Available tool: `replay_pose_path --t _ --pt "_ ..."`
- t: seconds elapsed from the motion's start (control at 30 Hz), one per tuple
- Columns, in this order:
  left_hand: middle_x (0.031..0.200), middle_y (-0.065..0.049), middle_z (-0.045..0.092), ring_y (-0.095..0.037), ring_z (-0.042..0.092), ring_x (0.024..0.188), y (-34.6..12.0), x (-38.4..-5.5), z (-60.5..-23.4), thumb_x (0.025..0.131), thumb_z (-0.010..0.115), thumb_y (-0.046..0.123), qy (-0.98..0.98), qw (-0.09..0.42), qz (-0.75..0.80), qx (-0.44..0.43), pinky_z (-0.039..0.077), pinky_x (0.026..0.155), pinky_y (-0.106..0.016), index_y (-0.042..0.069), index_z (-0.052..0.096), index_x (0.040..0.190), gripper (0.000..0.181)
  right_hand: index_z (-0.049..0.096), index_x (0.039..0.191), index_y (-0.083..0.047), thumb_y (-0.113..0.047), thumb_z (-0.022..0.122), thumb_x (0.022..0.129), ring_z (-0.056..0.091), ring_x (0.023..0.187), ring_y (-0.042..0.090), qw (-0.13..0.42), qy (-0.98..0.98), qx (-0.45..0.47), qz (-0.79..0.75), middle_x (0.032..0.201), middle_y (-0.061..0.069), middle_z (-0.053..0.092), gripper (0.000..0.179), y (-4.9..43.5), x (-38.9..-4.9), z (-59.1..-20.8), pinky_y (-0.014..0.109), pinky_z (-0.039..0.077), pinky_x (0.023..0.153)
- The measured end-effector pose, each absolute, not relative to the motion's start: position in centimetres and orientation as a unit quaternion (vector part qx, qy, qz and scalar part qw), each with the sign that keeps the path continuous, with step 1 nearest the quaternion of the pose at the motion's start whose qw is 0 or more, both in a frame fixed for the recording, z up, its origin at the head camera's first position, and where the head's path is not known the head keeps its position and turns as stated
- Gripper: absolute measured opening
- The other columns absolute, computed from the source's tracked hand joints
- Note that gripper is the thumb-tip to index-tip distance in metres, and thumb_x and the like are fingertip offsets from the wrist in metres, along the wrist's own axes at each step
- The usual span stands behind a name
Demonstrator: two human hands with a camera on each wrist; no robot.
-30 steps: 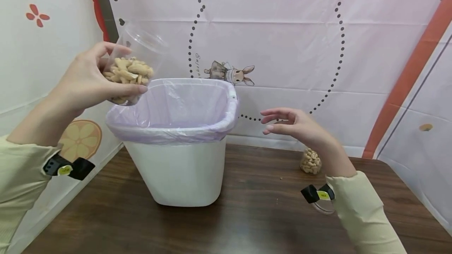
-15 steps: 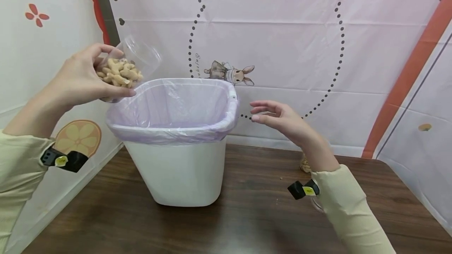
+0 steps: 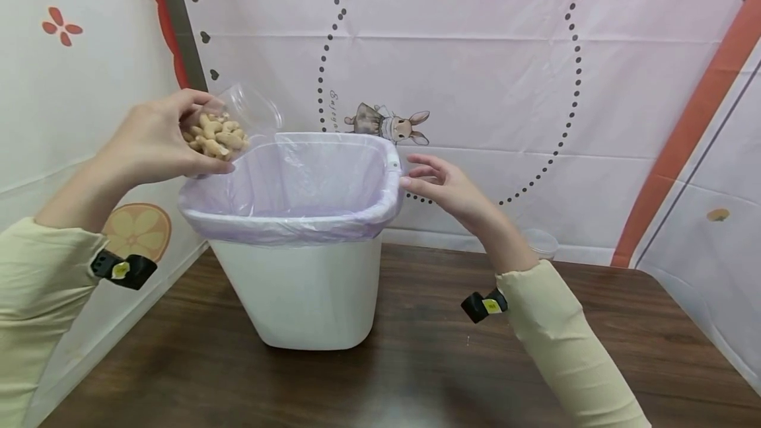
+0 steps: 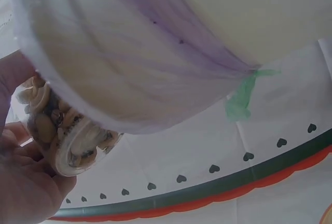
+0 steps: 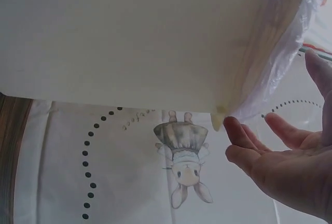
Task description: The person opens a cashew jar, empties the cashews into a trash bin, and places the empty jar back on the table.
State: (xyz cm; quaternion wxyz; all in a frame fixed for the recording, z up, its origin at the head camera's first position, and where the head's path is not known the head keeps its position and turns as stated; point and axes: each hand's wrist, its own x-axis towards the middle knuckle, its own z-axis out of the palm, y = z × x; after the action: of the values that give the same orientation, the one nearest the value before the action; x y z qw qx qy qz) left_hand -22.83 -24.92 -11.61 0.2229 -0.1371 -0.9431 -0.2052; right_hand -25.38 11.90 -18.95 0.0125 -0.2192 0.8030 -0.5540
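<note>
My left hand [image 3: 156,144] grips a clear plastic jar [image 3: 254,111] of cashews [image 3: 217,136], tilted with its mouth toward the upper right. The jar is over the left rim of a white trash bin [image 3: 315,289] lined with a pale purple bag [image 3: 285,230]. In the left wrist view the fingers curl round the jar's base [image 4: 83,146], and the bin's lined rim hides part of it. At the bin's right rim, my right hand [image 3: 458,193] has its fingers loosely bent, fingertips right at the bag's edge. The right wrist view shows this hand [image 5: 290,167] holding nothing.
Behind my right forearm stands a second clear jar [image 3: 541,242], mostly hidden. The bin stands on a dark wood table [image 3: 428,362]. A printed cloth [image 3: 475,71] with a rabbit figure hangs close behind the bin, and another cloth [image 3: 89,104] lies along the left.
My right hand has moved left and up to the bin's right rim. The left hand has tipped the jar further and lowered it close to the left rim. The bin stays put.
</note>
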Motion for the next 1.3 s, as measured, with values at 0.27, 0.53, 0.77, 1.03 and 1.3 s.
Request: replay_pose_path --t 0.27,0.53,0.77,1.03,1.3 --pt "0.108 -0.025 0.056 -0.036 0.051 0.093 -24.4 -23.8 -11.8 0.058 0.084 0.017 -0.946 0.231 -0.166 -0.153 0.036 0.076 -0.05 0.006 0.044 0.127 0.081 0.033 0.14 -0.014 -0.022 0.062 0.085 0.046 0.118 0.027 0.011 0.794 -0.227 -0.563 0.128 0.014 0.045 0.063 11.1 -26.1 -18.7 0.048 0.031 0.101" --pt "0.105 -0.024 0.058 -0.036 0.051 0.091 -23.8 -24.0 -11.9 0.059 0.08 0.012 -0.949 0.23 -0.131 -0.171 0.038 0.075 -0.05 0.007 0.043 0.127 0.078 0.029 0.143 -0.014 -0.016 0.06 0.085 0.039 0.125 0.027 0.04 0.769 -0.26 -0.582 0.138 0.017 0.037 0.065 10.7 -26.9 -18.8 0.044 0.03 0.103" --pt "0.11 -0.025 0.057 -0.043 0.05 0.098 -23.6 -24.5 -12.0 0.058 0.079 0.009 -0.945 0.241 -0.107 -0.192 0.033 0.094 -0.054 0.006 0.045 0.125 0.076 0.03 0.142 -0.01 -0.016 0.058 0.086 0.04 0.125 0.025 0.056 0.773 -0.27 -0.571 0.137 0.017 0.04 0.063 10.4 -27.2 -18.9 0.04 0.031 0.104" --pt "0.11 -0.026 0.056 -0.042 0.049 0.105 -23.5 -24.7 -12.2 0.056 0.076 0.002 -0.937 0.25 -0.089 -0.225 0.009 0.11 -0.049 0.001 0.046 0.121 0.072 0.032 0.14 -0.01 -0.019 0.058 0.086 0.037 0.127 0.027 0.057 0.787 -0.271 -0.552 0.136 0.015 0.04 0.061 10.3 -27.2 -18.9 0.043 0.031 0.103" --pt "0.112 -0.028 0.055 -0.042 0.047 0.109 -23.2 -24.7 -12.3 0.055 0.072 0.0 -0.937 0.251 -0.06 -0.234 0.01 0.109 -0.05 0.001 0.046 0.12 0.07 0.033 0.139 -0.011 -0.023 0.06 0.086 0.036 0.128 0.027 0.038 0.802 -0.248 -0.542 0.14 0.015 0.035 0.061 10.1 -26.0 -19.0 0.043 0.03 0.103"
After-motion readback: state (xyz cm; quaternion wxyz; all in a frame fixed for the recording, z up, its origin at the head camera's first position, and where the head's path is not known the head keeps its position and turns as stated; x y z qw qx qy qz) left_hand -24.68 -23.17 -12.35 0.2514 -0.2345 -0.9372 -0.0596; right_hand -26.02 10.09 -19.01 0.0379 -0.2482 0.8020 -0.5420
